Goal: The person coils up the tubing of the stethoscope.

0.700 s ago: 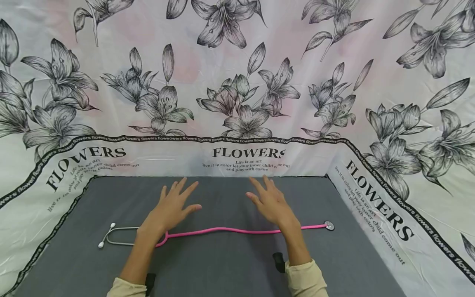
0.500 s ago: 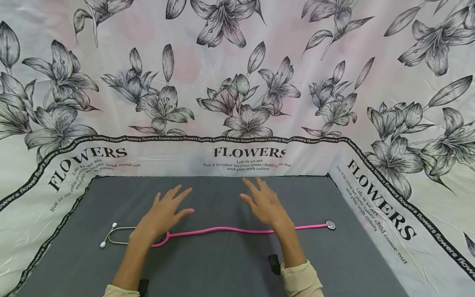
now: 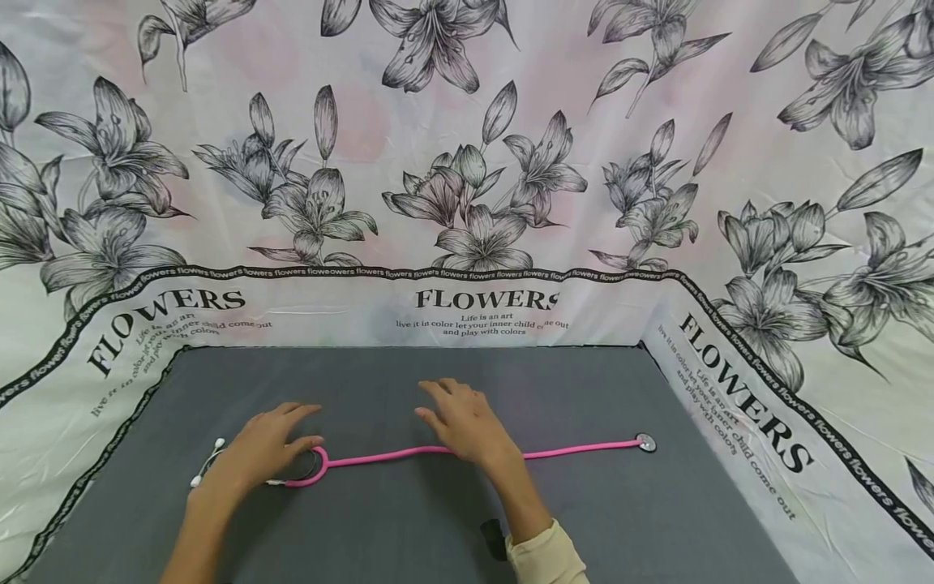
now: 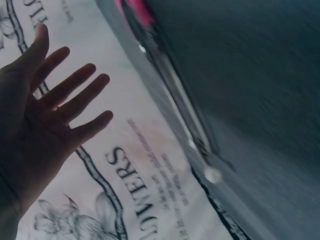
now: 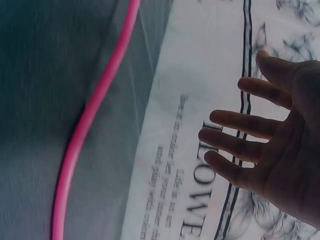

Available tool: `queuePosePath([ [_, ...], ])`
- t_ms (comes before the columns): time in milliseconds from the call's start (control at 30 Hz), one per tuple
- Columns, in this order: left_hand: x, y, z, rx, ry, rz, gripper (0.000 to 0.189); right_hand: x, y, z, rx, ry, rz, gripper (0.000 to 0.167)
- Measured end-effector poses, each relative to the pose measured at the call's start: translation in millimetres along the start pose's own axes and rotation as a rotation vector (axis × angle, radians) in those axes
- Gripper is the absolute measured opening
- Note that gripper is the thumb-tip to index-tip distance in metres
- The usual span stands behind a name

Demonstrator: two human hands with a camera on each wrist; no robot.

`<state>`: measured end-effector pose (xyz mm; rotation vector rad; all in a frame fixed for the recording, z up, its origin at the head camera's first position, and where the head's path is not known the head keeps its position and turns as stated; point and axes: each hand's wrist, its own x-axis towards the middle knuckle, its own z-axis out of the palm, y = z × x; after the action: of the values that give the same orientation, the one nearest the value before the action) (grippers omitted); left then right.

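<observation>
A stethoscope with pink tubing (image 3: 387, 456) lies stretched across the grey table, its metal chest piece (image 3: 645, 443) at the right end and white ear tips (image 3: 195, 481) at the left. My left hand (image 3: 255, 454) hovers over the metal ear tubes with fingers spread, hiding much of them in the head view. In the left wrist view the ear tubes (image 4: 175, 90) show beyond that hand's empty fingers. My right hand (image 3: 467, 422) is above the middle of the tubing, fingers apart and holding nothing. The right wrist view shows the pink tube (image 5: 95, 105) away from the fingertips.
The grey tabletop (image 3: 409, 527) is bordered at the back and sides by a white cloth (image 3: 336, 316) printed with lilies and the word FLOWERS. A black strap piece (image 3: 493, 539) sits by the right wrist.
Both hands have moved left and nearer to me, the left one from beside the tubing's fork to over the ear tubes, the right one to mid-tube. The stethoscope lies as before.
</observation>
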<state>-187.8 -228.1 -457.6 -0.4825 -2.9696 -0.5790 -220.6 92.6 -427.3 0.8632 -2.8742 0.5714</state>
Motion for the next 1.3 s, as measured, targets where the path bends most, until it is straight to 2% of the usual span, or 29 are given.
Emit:
queuePosePath([
  [167,-9.0,-21.4,1.3,0.01,0.002,0.033,0.055,6.7,-19,14,-0.046,-0.039,-0.041,0.043],
  [400,-18.6,-47.9,1.3,0.03,-0.076,0.04,0.069,11.6,-44,35,-0.097,-0.082,-0.084,0.041],
  [533,-25.2,-58.8,1.8,0.058,-0.092,0.037,0.074,11.1,-57,48,-0.112,-0.126,-0.096,0.04],
  [767,-29.0,-70.9,5.7,0.072,-0.096,0.034,0.081,8.4,-69,63,-0.145,-0.222,-0.046,0.04],
  [1000,-33.1,-77.7,6.5,0.031,-0.158,0.008,0.077,4.4,-70,71,-0.171,-0.329,0.057,0.047],
  [1133,-32.4,-84.6,10.3,0.045,-0.148,-0.01,0.068,6.9,-68,74,-0.183,-0.364,0.107,0.051],
  [1233,-32.3,-99.5,21.7,0.05,-0.1,0.05,0.057,8.4,-66,76,-0.219,-0.344,0.087,0.049],
  [1300,-32.4,-115.1,35.7,0.031,-0.063,0.096,0.052,8.4,-64,75,-0.243,-0.314,0.067,0.046],
])
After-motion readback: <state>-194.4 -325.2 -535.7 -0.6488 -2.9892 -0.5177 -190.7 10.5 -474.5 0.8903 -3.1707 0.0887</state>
